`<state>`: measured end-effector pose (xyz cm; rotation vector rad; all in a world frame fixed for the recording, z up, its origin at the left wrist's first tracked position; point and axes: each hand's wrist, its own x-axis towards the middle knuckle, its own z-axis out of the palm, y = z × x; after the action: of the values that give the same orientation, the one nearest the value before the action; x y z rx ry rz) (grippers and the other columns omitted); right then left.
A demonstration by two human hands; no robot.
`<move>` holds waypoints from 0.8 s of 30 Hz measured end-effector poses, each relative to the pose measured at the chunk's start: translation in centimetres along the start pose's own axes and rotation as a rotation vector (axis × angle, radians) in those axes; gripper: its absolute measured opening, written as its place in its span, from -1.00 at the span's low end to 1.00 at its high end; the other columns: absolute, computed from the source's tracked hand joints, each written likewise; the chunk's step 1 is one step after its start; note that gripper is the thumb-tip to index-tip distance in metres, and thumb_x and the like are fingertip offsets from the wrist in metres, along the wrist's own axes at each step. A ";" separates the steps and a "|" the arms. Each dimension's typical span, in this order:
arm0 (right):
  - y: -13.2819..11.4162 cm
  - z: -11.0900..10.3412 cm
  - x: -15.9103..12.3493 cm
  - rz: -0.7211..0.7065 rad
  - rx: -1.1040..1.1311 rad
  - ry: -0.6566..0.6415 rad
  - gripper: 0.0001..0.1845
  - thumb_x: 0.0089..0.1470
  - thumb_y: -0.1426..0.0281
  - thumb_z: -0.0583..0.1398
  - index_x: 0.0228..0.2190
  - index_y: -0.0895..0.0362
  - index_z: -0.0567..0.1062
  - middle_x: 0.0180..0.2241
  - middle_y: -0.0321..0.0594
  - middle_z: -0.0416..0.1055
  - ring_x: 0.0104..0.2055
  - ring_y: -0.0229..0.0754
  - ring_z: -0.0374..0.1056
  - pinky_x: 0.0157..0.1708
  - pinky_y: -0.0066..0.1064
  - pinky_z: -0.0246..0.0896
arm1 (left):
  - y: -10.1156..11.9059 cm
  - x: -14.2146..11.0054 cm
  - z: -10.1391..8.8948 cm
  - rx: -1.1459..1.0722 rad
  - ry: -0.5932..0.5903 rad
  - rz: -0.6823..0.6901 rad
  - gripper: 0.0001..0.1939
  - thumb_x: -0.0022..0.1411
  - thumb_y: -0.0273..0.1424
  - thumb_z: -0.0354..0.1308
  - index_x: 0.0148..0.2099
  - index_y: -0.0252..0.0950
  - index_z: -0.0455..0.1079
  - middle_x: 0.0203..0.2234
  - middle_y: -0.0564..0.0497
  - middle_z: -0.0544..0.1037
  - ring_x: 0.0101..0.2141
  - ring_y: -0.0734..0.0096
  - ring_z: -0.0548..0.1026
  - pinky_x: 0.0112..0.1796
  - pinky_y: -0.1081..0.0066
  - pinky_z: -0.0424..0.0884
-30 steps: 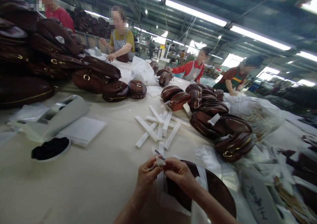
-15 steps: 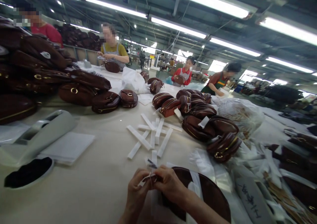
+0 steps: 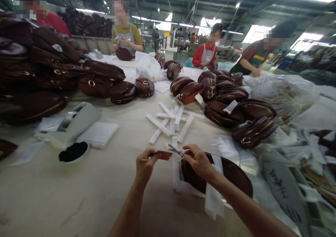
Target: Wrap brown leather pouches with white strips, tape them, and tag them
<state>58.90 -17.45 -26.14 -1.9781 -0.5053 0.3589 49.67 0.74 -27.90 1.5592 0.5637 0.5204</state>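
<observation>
My left hand (image 3: 145,164) pinches a brown leather strip (image 3: 165,155) that points to the right. Close beside it, my right hand (image 3: 198,163) grips a small metal clasp (image 3: 180,156) at the near end of a dark brown bag (image 3: 233,177). A thin dark piece sticks out from the clasp toward the upper left. Around the bag runs a white wrapping band (image 3: 217,163), its loose end hanging over the near side. Under the clasp lies a white strip (image 3: 175,176). The exact join between clasp and bag is hidden by my right fingers.
White strips (image 3: 170,121) lie crossed beyond my hands. A tape dispenser (image 3: 76,121), white sheets (image 3: 101,134) and a black pad (image 3: 73,151) are at left. Brown bags are piled left (image 3: 96,86) and right (image 3: 225,113). Several co-workers stand across the table (image 3: 110,195).
My hands were together over the small piece and are now apart, the left with the leather strip, the right at the clasp. The view has tilted down and shifted left.
</observation>
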 end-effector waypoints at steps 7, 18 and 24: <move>-0.2 -1.1 -0.5 -0.121 -0.098 0.048 -0.88 -0.07 0.50 0.12 -0.43 0.12 0.44 -0.33 -0.20 0.34 -0.28 -0.21 0.31 -0.17 -0.31 0.23 | 0.1 2.0 -2.2 0.021 0.403 0.002 -0.72 -0.18 -0.24 0.27 -0.47 -0.35 0.39 -0.62 0.11 0.42 -0.54 0.49 0.33 -0.45 0.49 0.28; 4.6 -12.3 -7.6 -0.032 -0.413 0.362 -0.85 0.01 0.34 0.08 -0.41 0.10 0.43 -0.33 -0.14 0.38 -0.26 -0.12 0.34 -0.18 -0.24 0.27 | 6.0 -9.1 4.7 0.463 -0.586 1.206 -0.78 0.25 -0.54 -0.08 -0.39 -0.33 0.34 -0.58 0.00 0.42 -0.52 0.44 0.35 -0.44 0.44 0.31; 7.7 -12.4 -13.8 0.060 -0.440 0.566 -0.74 0.05 0.21 0.06 -0.31 0.09 0.43 -0.25 -0.05 0.42 -0.18 -0.04 0.35 -0.13 -0.18 0.23 | 1.8 -10.8 4.2 0.406 -0.564 1.071 -0.89 0.24 -0.40 0.05 -0.26 -0.30 0.37 -0.49 -0.05 0.51 -0.44 0.40 0.47 -0.37 0.47 0.40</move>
<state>54.09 -36.98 -27.23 -2.3940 -0.1640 -0.3051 44.04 -9.44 -26.25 2.2301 -0.7037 0.7266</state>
